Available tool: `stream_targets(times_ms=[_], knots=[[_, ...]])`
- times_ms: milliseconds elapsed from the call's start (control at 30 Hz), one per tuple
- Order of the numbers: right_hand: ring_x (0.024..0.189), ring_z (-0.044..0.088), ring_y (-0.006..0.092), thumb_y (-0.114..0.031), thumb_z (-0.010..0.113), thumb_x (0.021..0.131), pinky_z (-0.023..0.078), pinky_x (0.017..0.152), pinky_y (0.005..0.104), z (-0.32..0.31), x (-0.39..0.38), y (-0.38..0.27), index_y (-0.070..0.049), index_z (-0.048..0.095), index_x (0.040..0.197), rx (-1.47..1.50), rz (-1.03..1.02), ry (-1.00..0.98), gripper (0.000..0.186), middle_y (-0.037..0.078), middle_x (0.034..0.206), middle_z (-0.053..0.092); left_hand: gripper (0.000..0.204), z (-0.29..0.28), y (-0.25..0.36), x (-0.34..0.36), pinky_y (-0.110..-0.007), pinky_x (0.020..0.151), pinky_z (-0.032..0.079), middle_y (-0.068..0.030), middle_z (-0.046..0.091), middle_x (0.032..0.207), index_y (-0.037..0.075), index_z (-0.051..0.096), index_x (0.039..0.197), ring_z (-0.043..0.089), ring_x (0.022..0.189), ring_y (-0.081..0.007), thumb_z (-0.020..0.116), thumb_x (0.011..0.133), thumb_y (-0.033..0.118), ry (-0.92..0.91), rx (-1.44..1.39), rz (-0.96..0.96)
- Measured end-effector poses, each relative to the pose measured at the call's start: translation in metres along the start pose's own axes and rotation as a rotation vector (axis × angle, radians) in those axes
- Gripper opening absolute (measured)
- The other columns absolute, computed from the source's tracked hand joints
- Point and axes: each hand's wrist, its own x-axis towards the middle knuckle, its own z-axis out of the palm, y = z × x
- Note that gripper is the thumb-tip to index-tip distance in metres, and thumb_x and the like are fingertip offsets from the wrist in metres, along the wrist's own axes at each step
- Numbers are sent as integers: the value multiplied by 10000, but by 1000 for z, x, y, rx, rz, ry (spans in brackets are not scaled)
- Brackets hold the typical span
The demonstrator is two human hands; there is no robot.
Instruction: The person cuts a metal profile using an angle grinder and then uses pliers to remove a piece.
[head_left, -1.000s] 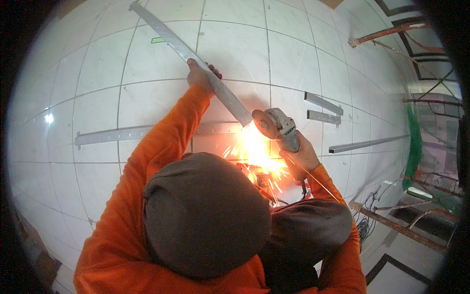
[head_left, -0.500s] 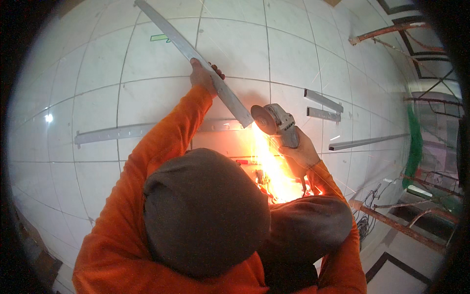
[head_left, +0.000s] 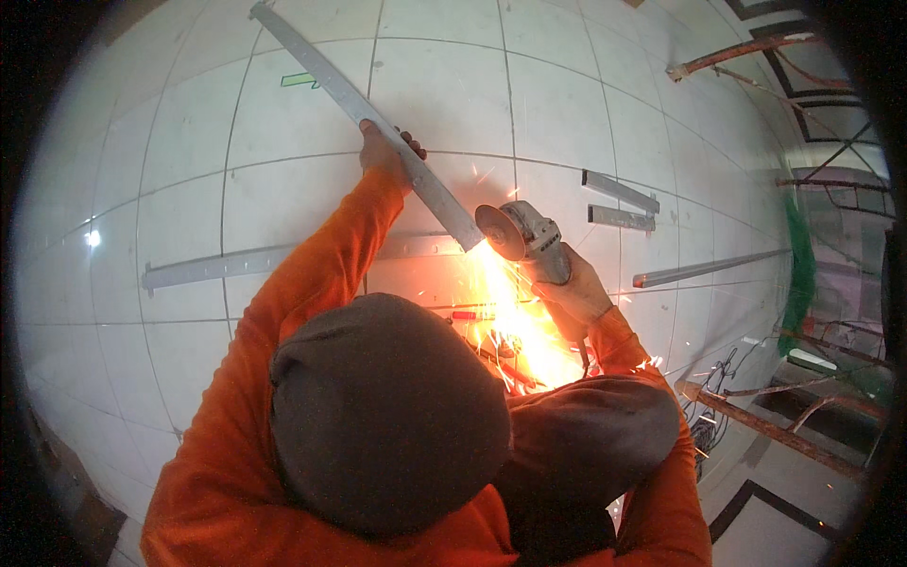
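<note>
Your right hand (head_left: 578, 288) is grasping the angle grinder (head_left: 540, 238), wrapping around its body, while sparks (head_left: 515, 326) are streaming nearward from around its disc (head_left: 501, 232). The disc is sitting at the near end of the grey metal bar (head_left: 446, 210). Two short metal pieces (head_left: 621, 217) are lying to the right. Farther left, your left hand (head_left: 384, 153) is clasping the bar across both edges, and the bar is slanting toward the far left, passing near a green strip (head_left: 299, 79).

White tiled floor (head_left: 444, 94) stretching off in front of me, long grey metal strip (head_left: 208, 266) laid across it on the left, small green strip (head_left: 299, 80) farther off, two short metal tubes (head_left: 621, 218) close together on the right, longer slim bar (head_left: 709, 268) nearer, tangled dark cables (head_left: 713, 406) at near right
</note>
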Motion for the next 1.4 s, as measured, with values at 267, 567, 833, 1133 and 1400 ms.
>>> stream_targets(times_ms=[267,567,833,1133,1400], knots=[[1037,664,260,-246,820,702,514,907,376,-4,5,12,-47,578,1244,-6,-39,-20,626,139,1112,694,570,-7,-1,7,-423,561,479,-86,506,772,74,468,981,501,591,-230,315,1026,621,-83,-84,-23],[1019,679,320,-306,836,687,514,903,399,-4,7,23,-21,559,1254,-95,-159,34,692,193,1091,693,593,-10,-3,16,-426,587,492,-92,511,789,66,470,980,492,615,-240,319,1018,637,-136,-113,-36],[1031,642,261,-254,840,698,498,936,376,-18,-6,16,-18,566,1257,-30,-166,61,665,142,1113,672,610,-25,2,48,-492,662,496,-106,534,834,85,495,1042,533,700,-287,275,1008,653,36,65,86],[1040,657,246,-222,835,713,506,942,371,-18,-15,14,-17,552,1273,-46,-166,96,660,145,1116,688,689,-8,23,32,-395,577,397,-53,414,731,93,457,953,404,608,-224,200,967,732,-187,-75,-34],[1035,695,292,-223,843,708,525,923,383,-10,-19,-5,-43,553,1277,-189,-122,54,664,168,1096,713,693,-2,22,33,-377,544,365,-48,393,691,106,440,888,386,594,-211,224,945,762,-115,-87,-30]])
